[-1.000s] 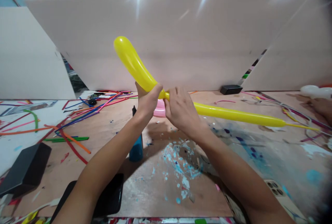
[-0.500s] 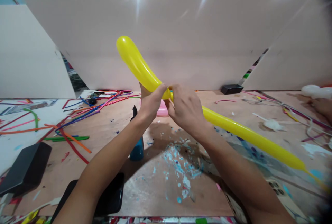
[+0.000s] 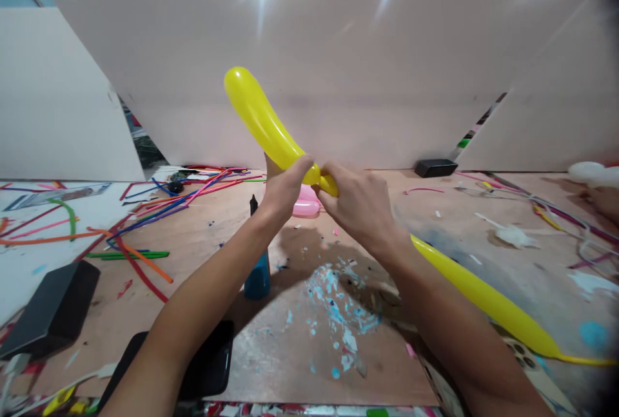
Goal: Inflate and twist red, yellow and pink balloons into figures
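Observation:
A long yellow modelling balloon (image 3: 264,122) spans both hands, pinched at a narrow twist in the middle. My left hand (image 3: 285,188) is closed round it just left of the twist, its thumb along the top; the fat rounded end rises up and left. My right hand (image 3: 355,201) grips the balloon on the other side of the twist, close by. From there the balloon runs under my right forearm to the lower right and tapers into a thin uninflated tail. Behind the hands, a pink balloon (image 3: 305,203) lies partly hidden on the table.
A blue bottle with a black nozzle (image 3: 257,278) stands behind my left forearm. Uninflated balloons (image 3: 193,194) lie scattered at left. Black blocks (image 3: 435,167) and a phone (image 3: 213,362) rest on the table (image 3: 271,365). Another person's hand (image 3: 604,201) shows at far right.
My right hand has shifted slightly right, showing more balloon beside the twist. The balloon's tail side has swung lower, under my right forearm. My left hand keeps its hold.

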Demonstrator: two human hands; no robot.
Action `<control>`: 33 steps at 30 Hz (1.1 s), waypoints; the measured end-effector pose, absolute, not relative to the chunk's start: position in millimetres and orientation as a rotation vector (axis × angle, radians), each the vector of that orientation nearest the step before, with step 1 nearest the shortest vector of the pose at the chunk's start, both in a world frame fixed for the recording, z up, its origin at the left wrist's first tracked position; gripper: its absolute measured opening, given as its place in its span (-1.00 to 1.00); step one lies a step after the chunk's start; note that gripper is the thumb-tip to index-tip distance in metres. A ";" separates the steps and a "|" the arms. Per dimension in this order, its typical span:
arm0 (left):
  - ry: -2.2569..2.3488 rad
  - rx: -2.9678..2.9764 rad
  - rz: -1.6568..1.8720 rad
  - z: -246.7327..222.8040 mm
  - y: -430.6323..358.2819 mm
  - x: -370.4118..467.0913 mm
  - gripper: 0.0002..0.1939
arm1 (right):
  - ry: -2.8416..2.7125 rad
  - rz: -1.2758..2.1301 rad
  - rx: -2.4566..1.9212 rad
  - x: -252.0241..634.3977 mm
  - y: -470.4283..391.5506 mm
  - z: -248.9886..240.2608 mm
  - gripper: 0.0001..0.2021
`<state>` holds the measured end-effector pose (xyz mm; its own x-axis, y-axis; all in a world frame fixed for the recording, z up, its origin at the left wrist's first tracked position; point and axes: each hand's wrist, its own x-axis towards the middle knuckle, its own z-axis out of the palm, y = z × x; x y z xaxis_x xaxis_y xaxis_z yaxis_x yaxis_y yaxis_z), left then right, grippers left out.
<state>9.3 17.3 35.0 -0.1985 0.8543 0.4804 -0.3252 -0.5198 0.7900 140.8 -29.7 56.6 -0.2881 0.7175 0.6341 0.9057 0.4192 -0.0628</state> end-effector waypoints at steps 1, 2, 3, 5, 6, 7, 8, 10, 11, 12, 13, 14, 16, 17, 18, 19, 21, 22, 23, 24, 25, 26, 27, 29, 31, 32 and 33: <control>0.666 1.240 1.805 35.7 15.6 9.8 -0.62 | -2.084 -0.417 -1.379 140.6 -28.9 55.7 -0.78; 0.634 1.257 1.772 36.4 13.8 10.1 -0.63 | -2.082 -0.412 -1.371 140.3 -28.5 54.7 -0.75; 0.595 1.272 1.727 37.0 12.2 10.3 -0.64 | -2.085 -0.396 -1.345 139.8 -28.6 54.2 -0.70; 0.505 1.294 1.625 37.6 10.3 9.6 -0.61 | -2.099 -0.323 -1.286 139.1 -31.0 54.8 -0.64; 0.459 1.301 1.588 37.5 10.1 8.8 -0.59 | -2.120 -0.258 -1.271 139.1 -33.1 56.0 -0.66; 0.414 1.308 1.569 37.2 10.3 7.8 -0.58 | -2.147 -0.181 -1.269 139.4 -35.6 57.8 -0.70; 0.371 1.315 1.568 37.0 10.8 6.8 -0.58 | -2.173 -0.104 -1.273 139.9 -38.4 59.9 -0.74; 0.290 1.323 1.600 37.1 11.5 4.9 -0.60 | -2.214 0.016 -1.266 141.2 -43.4 63.7 -0.80; 0.255 1.323 1.615 37.5 11.6 4.3 -0.61 | -2.224 0.042 -1.242 141.7 -45.3 65.1 -0.81; 0.232 1.319 1.624 38.2 11.3 4.0 -0.61 | -2.227 0.033 -1.208 142.0 -46.8 66.0 -0.82; 0.221 1.312 1.632 39.0 10.7 4.0 -0.59 | -2.223 -0.006 -1.178 142.0 -48.0 66.6 -0.83; 0.225 1.302 1.636 39.9 9.9 4.4 -0.57 | -2.217 -0.061 -1.169 141.7 -48.9 66.8 -0.83; 0.269 1.278 1.649 41.3 8.2 6.2 -0.51 | -2.196 -0.178 -1.242 140.7 -50.2 66.9 -0.82; 0.301 1.269 1.661 41.8 7.3 7.4 -0.49 | -2.191 -0.223 -1.310 140.3 -50.6 67.1 -0.80; 0.336 1.260 1.676 42.0 6.5 8.6 -0.49 | -2.187 -0.259 -1.380 140.1 -50.8 67.2 -0.77; 0.368 1.254 1.689 42.1 5.5 9.9 -0.51 | -2.181 -0.293 -1.432 140.2 -50.8 67.3 -0.75; 0.408 1.241 1.706 42.2 3.4 12.4 -0.59 | -2.162 -0.376 -1.442 141.1 -50.0 67.0 -0.70; 0.413 1.231 1.710 42.4 2.3 13.5 -0.61 | -2.142 -0.422 -1.410 141.8 -49.3 66.4 -0.68; 0.411 1.217 1.711 42.6 1.2 14.4 -0.63 | -2.118 -0.460 -1.369 142.2 -48.6 65.7 -0.67; 0.406 1.201 1.705 43.0 0.3 15.2 -0.63 | -2.098 -0.485 -1.332 142.5 -48.2 64.9 -0.66; 0.399 1.187 1.699 43.5 -0.4 15.7 -0.62 | -2.088 -0.496 -1.304 142.4 -48.2 64.2 -0.66; 0.391 1.177 1.690 44.3 -0.9 16.0 -0.60 | -2.091 -0.492 -1.282 142.1 -48.9 63.7 -0.66; 0.382 1.171 1.683 45.3 -1.5 15.9 -0.60 | -2.102 -0.480 -1.262 141.6 -50.3 63.7 -0.66; 0.347 1.168 1.691 48.5 -4.0 14.7 -0.59 | -2.128 -0.464 -1.207 141.0 -56.0 65.3 -0.66; 0.282 1.182 1.725 53.6 -10.8 12.3 -0.63 | -2.129 -0.481 -1.121 141.8 -65.7 69.3 -0.64; 0.237 1.196 1.737 56.9 -16.4 10.8 -0.65 | -2.110 -0.503 -1.073 143.2 -71.6 72.1 -0.63; 0.182 1.215 1.743 60.5 -23.4 9.3 -0.67 | -2.086 -0.528 -1.029 145.1 -77.8 75.2 -0.63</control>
<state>9.3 -23.4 60.5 -0.0352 0.7663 0.6415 -0.6171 -0.5216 0.5892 145.1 -77.8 75.2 -0.4055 0.5001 0.7652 0.8038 0.5937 0.0379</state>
